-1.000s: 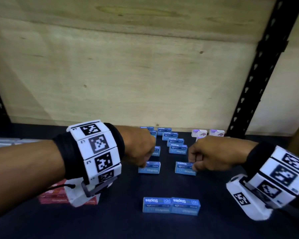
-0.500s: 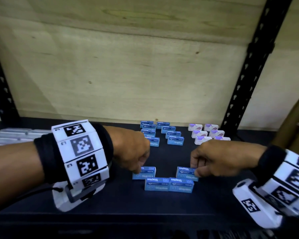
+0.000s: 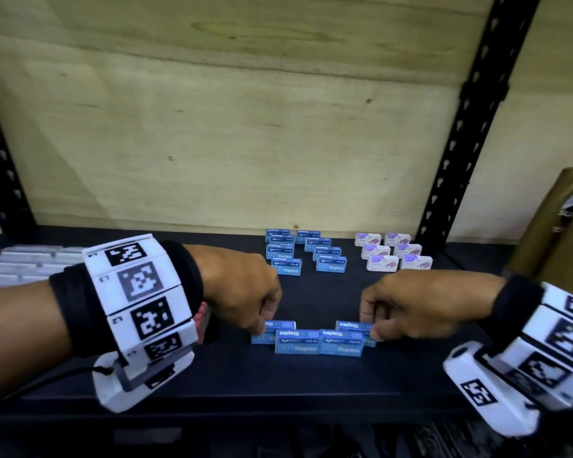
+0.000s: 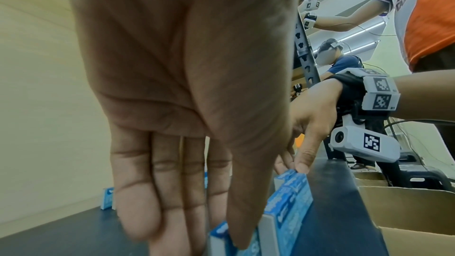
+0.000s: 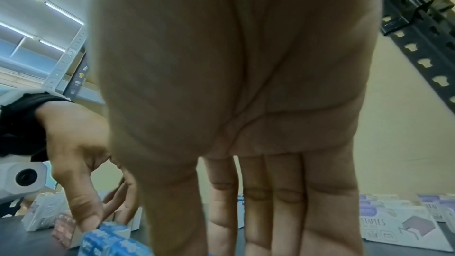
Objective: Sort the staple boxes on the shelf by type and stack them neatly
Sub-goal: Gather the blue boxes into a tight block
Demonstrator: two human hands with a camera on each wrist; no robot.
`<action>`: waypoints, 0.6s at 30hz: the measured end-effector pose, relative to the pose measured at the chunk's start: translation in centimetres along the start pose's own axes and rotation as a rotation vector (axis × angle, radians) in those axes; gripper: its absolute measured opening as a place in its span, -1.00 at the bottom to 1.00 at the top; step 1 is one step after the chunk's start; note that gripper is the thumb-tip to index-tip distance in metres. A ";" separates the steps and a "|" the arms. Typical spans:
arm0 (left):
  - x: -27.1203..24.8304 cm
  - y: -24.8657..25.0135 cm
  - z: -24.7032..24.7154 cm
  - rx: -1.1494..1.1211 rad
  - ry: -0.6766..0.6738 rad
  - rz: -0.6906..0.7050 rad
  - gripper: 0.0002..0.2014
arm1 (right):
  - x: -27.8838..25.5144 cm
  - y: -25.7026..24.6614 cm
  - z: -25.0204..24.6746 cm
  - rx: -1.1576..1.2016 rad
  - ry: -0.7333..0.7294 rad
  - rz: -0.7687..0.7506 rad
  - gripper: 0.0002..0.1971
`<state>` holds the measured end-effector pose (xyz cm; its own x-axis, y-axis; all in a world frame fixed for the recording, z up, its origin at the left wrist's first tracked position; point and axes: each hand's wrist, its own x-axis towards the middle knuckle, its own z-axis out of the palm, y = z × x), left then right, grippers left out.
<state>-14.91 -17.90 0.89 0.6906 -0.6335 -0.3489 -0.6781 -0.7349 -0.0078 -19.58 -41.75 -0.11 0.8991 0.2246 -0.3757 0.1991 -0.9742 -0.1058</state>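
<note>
Two blue staple boxes [image 3: 318, 342] stand side by side near the shelf's front edge. Just behind them are two more blue boxes. My left hand [image 3: 263, 323] pinches the left one [image 3: 280, 325] between thumb and fingers. The right one [image 3: 353, 325] is pinched by my right hand [image 3: 371, 327]. In the left wrist view my left fingers [image 4: 172, 201] and thumb clasp a blue box [image 4: 219, 240], and the right thumb touches the far end of the blue row [image 4: 290, 198]. The right wrist view shows my right fingers [image 5: 270, 211] pointing down beside blue boxes [image 5: 105, 240].
Two rows of blue boxes [image 3: 306, 254] stand at the back centre, with white-and-purple staple boxes [image 3: 394, 252] to their right. White boxes [image 3: 20, 266] lie far left, a red box [image 3: 203, 317] behind my left wrist. A black upright [image 3: 460, 127] and a brown pack [image 3: 559, 226] stand right.
Both hands have drawn their blue boxes toward the shelf front, from well behind the front pair to right up against it. My head view has dropped lower.
</note>
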 end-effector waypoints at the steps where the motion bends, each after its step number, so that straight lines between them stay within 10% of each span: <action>1: -0.1 0.0 0.0 -0.005 -0.015 0.005 -0.81 | -0.1 -0.1 0.0 0.008 -0.009 -0.003 -0.82; 7: -0.5 1.0 0.3 -0.013 -0.061 -0.029 -0.56 | -0.7 -1.4 -0.2 -0.034 -0.033 0.022 -0.54; 18: 0.4 2.9 0.6 0.029 -0.016 -0.033 -0.54 | 0.7 -3.0 0.8 -0.146 0.043 -0.058 -0.65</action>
<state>-16.76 -20.19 0.13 0.7092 -0.6047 -0.3625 -0.6619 -0.7481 -0.0471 -19.85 -38.70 -0.79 0.8997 0.2825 -0.3326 0.3029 -0.9530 0.0099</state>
